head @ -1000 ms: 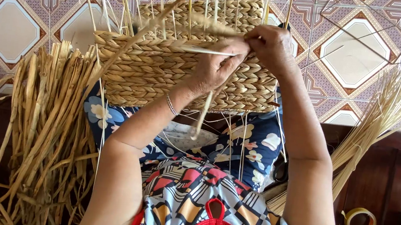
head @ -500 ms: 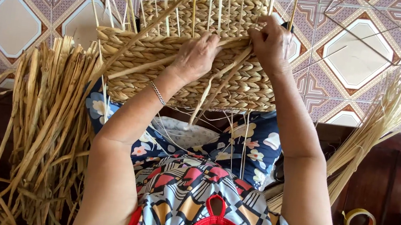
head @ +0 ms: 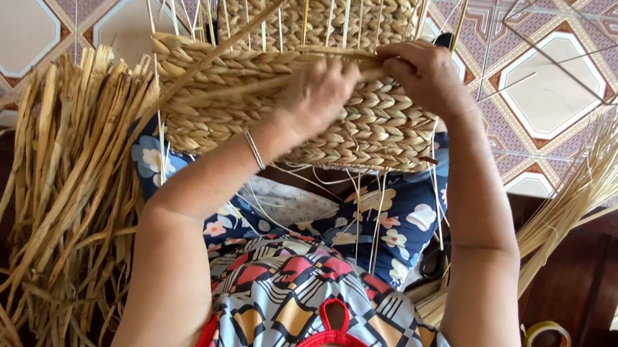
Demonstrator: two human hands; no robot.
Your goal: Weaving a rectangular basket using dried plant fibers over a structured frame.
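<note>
A half-woven straw basket (head: 210, 85) rests on my lap, its thin upright stakes (head: 266, 6) sticking up from the rim. My left hand (head: 318, 97) presses against the basket's near wall, fingers curled over a flat straw strand (head: 257, 82) that runs diagonally up to the left. My right hand (head: 425, 74) pinches the same strand at the top edge of the weave, just right of the left hand. A thin bracelet sits on my left wrist.
A large bundle of dried straw (head: 51, 191) lies at my left. A smaller sheaf of pale thin stalks (head: 595, 183) fans out at my right. A roll of tape (head: 547, 342) sits on the dark wooden seat (head: 585, 267). Patterned floor tiles lie beyond.
My left hand moved up and right along the basket wall, closer to my right hand. The straw strand was pulled tighter across the weave. The right hand stayed at the rim.
</note>
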